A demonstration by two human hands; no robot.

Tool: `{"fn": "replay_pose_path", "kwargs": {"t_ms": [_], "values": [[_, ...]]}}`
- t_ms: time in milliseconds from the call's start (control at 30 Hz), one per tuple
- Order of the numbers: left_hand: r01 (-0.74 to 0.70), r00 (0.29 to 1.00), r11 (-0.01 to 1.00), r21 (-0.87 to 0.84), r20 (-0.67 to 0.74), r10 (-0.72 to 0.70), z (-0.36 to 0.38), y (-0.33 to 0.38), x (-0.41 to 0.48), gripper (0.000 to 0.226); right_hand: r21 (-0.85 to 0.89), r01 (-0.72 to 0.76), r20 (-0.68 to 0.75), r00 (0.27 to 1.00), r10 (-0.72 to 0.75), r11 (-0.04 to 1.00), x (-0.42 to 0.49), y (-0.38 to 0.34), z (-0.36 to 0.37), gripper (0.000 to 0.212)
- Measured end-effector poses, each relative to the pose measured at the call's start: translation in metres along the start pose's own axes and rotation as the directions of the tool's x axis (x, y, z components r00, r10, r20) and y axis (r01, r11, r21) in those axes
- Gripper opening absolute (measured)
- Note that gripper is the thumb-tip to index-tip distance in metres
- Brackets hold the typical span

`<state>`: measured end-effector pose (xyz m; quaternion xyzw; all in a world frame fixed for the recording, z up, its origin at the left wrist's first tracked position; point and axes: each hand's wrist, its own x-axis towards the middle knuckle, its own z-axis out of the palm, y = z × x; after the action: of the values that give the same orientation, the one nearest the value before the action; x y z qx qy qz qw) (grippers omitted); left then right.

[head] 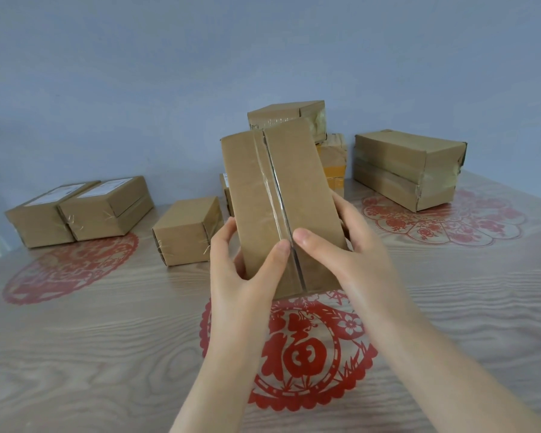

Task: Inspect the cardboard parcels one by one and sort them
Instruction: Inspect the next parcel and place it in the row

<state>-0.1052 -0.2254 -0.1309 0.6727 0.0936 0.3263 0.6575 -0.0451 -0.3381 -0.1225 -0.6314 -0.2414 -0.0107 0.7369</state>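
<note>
Box: You hold one box (272, 207) up over the middle of the surface (107, 339). It tilts back, and its taped seam faces you.
Left hand: Your left hand (247, 260) grips the box's left edge. The thumb lies on the front by the seam and the fingers curl behind.
Right hand: Your right hand (344, 248) grips the right edge. The thumb lies on the front by the seam and the fingers wrap the side.
Done, I think: The left pair (75, 210) sits side by side at the far left with white labels up. It looks like a sorted group. The small box (186, 229) stands alone near it, and I cannot tell if it is sorted.
Left to do: You are looking this box over and have not put it down yet. The back pile (288, 117) behind it and the right boxes (409, 170) likely wait their turn. My guess is you are partway through.
</note>
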Motion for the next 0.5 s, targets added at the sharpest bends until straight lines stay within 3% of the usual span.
{"fn": "replay_pose_path", "kwargs": {"t_ms": [300, 500], "values": [[-0.064, 0.995, 0.998, -0.010, 0.081, 0.065, -0.0018, -0.0059, 0.0026, 0.070, 0.094, -0.089, 0.037, 0.996, 0.086, 0.992, 0.0003, 0.0034, -0.0008, 0.048], [-0.088, 0.995, 0.995, -0.038, 0.036, 0.089, -0.0011, -0.0059, -0.0004, 0.074, 0.084, -0.104, 0.101, 0.990, 0.096, 0.991, -0.0036, 0.0026, 0.0021, 0.052]]}}
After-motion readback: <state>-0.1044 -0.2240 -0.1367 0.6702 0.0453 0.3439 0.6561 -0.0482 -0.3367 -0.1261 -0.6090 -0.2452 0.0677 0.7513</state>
